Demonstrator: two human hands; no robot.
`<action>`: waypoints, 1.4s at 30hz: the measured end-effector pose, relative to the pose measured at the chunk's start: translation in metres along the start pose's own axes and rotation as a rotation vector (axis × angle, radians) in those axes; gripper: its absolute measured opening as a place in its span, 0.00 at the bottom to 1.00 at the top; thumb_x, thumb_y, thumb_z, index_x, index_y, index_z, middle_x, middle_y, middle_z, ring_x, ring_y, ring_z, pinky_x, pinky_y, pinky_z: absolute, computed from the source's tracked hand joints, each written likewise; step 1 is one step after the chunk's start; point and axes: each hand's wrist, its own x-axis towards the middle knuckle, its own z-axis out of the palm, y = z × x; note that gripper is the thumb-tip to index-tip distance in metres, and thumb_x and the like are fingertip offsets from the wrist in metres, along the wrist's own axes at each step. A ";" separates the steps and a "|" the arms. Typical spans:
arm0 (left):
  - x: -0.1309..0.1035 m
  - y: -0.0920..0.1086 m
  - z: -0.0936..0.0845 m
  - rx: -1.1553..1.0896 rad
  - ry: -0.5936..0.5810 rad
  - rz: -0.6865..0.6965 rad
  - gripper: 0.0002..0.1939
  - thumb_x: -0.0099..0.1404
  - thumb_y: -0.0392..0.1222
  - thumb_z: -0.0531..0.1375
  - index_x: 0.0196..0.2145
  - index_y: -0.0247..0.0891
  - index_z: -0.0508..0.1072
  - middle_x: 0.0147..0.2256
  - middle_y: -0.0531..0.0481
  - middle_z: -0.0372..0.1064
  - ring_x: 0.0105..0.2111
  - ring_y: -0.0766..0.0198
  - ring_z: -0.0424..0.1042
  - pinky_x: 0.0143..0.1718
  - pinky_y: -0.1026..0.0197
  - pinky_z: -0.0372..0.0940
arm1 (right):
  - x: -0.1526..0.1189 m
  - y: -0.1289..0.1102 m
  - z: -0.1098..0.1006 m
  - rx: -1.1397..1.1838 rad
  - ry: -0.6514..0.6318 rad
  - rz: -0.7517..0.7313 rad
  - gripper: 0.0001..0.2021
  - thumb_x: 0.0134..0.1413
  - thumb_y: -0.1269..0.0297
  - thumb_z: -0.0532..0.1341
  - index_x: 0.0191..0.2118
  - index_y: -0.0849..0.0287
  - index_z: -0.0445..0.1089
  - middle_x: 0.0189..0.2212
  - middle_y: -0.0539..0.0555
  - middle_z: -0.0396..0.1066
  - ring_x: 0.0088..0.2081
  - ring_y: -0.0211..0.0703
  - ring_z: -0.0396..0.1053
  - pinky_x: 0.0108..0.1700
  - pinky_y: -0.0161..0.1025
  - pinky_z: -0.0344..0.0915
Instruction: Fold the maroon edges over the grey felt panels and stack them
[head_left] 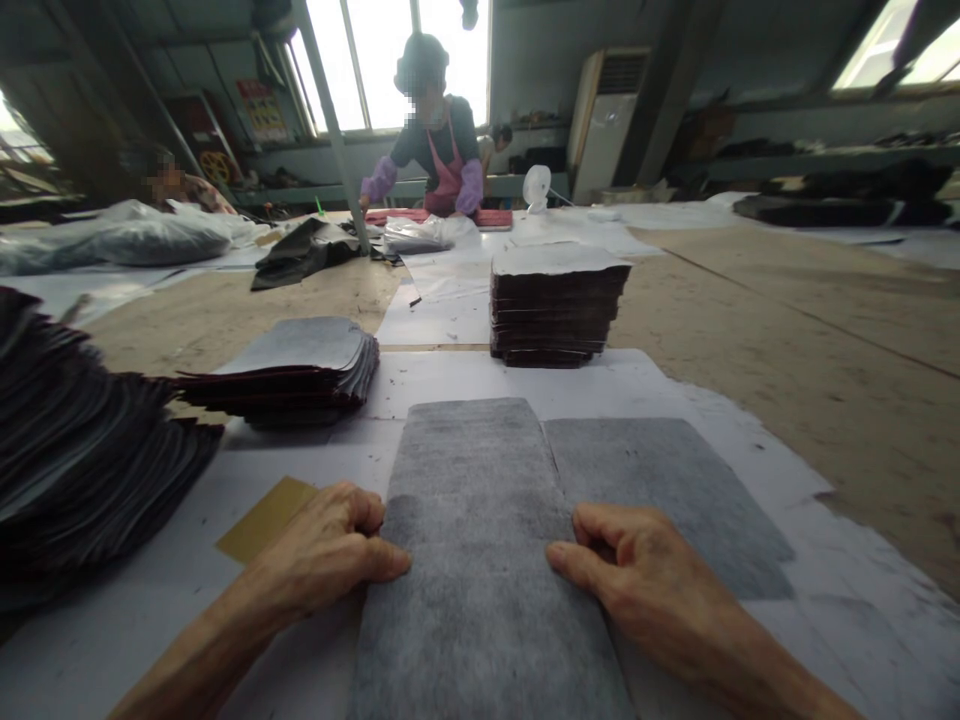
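Note:
A long grey sheet with a fibrous, felt-like face (484, 560) lies lengthwise in front of me, its near end running out of view. My left hand (341, 535) pinches its left edge, thumb on top and fingers curled at the side. Opposite, my right hand (634, 560) grips the right edge in the same way. A second grey sheet (667, 490) lies flat to the right, partly behind my right hand. Beside my left wrist is a yellowish-brown rectangular piece (266, 518), partly covered by the hand.
Stacks of dark-edged sheets stand at far left (82, 450), left of centre (292, 375) and beyond the sheet (555, 315). White paper (442, 385) covers part of the table. Across it, a co-worker (442, 140) stands near a white fan (537, 188); a pole (334, 130) rises nearby.

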 end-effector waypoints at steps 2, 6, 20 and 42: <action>0.000 -0.001 0.000 -0.002 -0.009 0.003 0.13 0.43 0.49 0.56 0.15 0.36 0.59 0.17 0.56 0.45 0.20 0.68 0.49 0.21 0.64 0.43 | 0.000 0.000 0.000 0.000 -0.005 -0.002 0.15 0.42 0.59 0.53 0.15 0.58 0.48 0.15 0.46 0.48 0.19 0.34 0.48 0.21 0.33 0.46; 0.002 -0.004 0.001 -0.014 -0.015 0.014 0.15 0.43 0.48 0.57 0.15 0.37 0.56 0.17 0.57 0.44 0.19 0.69 0.47 0.20 0.64 0.42 | 0.000 0.001 0.000 0.013 -0.013 -0.026 0.16 0.43 0.59 0.54 0.15 0.58 0.47 0.15 0.46 0.48 0.19 0.34 0.48 0.21 0.33 0.46; -0.004 0.006 0.001 0.069 0.043 0.002 0.17 0.42 0.46 0.56 0.13 0.36 0.50 0.16 0.56 0.44 0.19 0.70 0.47 0.20 0.64 0.38 | -0.004 -0.008 -0.001 -0.080 0.031 0.045 0.13 0.42 0.66 0.57 0.14 0.59 0.53 0.14 0.47 0.54 0.20 0.35 0.53 0.22 0.33 0.48; -0.016 -0.003 -0.001 0.055 0.541 0.382 0.06 0.55 0.43 0.59 0.32 0.44 0.74 0.33 0.54 0.69 0.33 0.64 0.67 0.37 0.60 0.61 | 0.015 0.013 -0.048 -0.443 0.397 0.102 0.07 0.48 0.56 0.58 0.28 0.52 0.69 0.27 0.51 0.71 0.31 0.50 0.68 0.27 0.42 0.58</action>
